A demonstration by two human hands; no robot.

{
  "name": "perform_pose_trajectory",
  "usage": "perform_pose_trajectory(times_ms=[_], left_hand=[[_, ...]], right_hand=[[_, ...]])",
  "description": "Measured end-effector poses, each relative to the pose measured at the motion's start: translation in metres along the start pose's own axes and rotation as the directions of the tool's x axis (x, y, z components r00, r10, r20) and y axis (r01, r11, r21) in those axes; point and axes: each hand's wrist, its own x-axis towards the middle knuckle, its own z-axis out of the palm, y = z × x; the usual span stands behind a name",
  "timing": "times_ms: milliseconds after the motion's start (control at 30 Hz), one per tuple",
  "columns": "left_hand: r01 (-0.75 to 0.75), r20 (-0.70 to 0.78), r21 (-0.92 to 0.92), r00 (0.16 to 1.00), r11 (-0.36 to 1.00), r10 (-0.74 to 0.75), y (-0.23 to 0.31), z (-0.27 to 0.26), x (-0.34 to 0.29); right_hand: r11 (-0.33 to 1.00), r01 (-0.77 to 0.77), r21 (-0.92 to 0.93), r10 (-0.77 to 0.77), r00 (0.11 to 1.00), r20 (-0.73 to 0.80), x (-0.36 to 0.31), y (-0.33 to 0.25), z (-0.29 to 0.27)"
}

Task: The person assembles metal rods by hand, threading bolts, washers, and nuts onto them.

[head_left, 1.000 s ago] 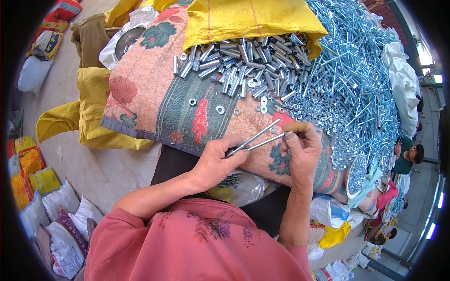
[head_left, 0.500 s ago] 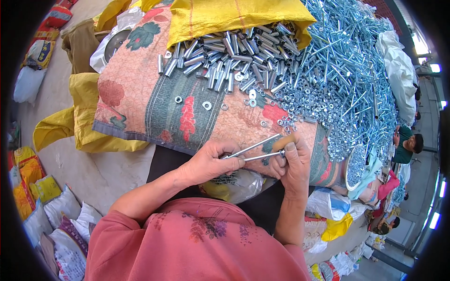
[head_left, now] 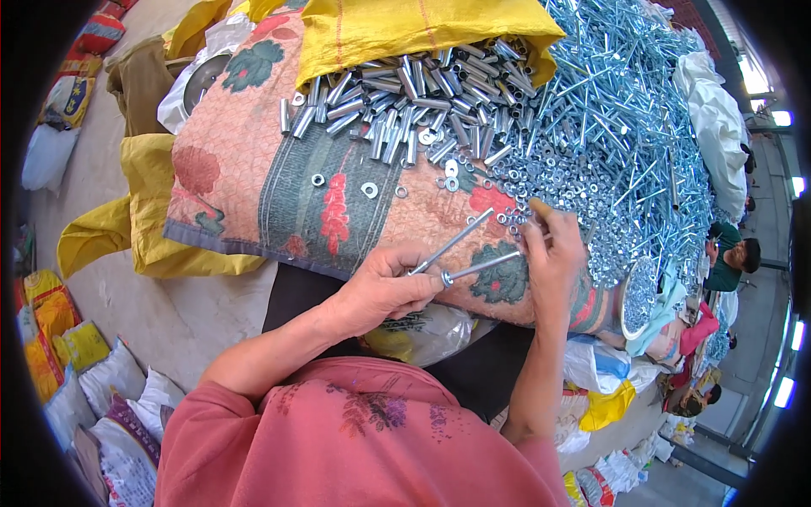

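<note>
Two thin metal bolts are held in my left hand (head_left: 397, 279), closed around their lower ends. The upper bolt (head_left: 463, 234) slants up to the right. On the lower bolt (head_left: 483, 266), a small washer or nut (head_left: 447, 278) sits close to my fingertips. My right hand (head_left: 553, 245) is off the bolts, over the near edge of a heap of nuts (head_left: 583, 198). Its thumb and a finger with a tan cover stand apart beside a few loose nuts (head_left: 509, 221). Nothing shows between them.
Short metal tubes (head_left: 405, 93) spill from a yellow woven sack (head_left: 422, 25) on the patterned cloth (head_left: 228, 160). Long bolts (head_left: 634, 110) are piled at right. A bowl of small parts (head_left: 639, 296) stands right of my hand. Another person (head_left: 731, 258) is farther right.
My right hand has let go of the lower bolt's end and moved up and right to the nuts. The small ring on that bolt now sits down by my left fingers.
</note>
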Motion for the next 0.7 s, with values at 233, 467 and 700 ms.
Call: perform_pose_trajectory(times_ms=[233, 467, 700], left_hand=[[0.013, -0.062, 0.082, 0.998, 0.997, -0.007, 0.0, 0.001, -0.002], [0.013, -0.08, 0.223, 0.997, 0.975, 0.005, 0.003, 0.004, 0.0], [0.116, -0.032, 0.149, 0.993, 0.982, -0.113, 0.004, 0.0, -0.002]], right_hand=[[0.914, 0.293, -0.282, -0.306, 0.952, 0.001, 0.012, 0.031, 0.007], [0.839, -0.204, 0.504, 0.141, 0.977, 0.161, -0.014, -0.001, -0.015], [0.65, -0.273, 0.709, 0.085, 0.953, 0.289, -0.036, -0.021, -0.011]])
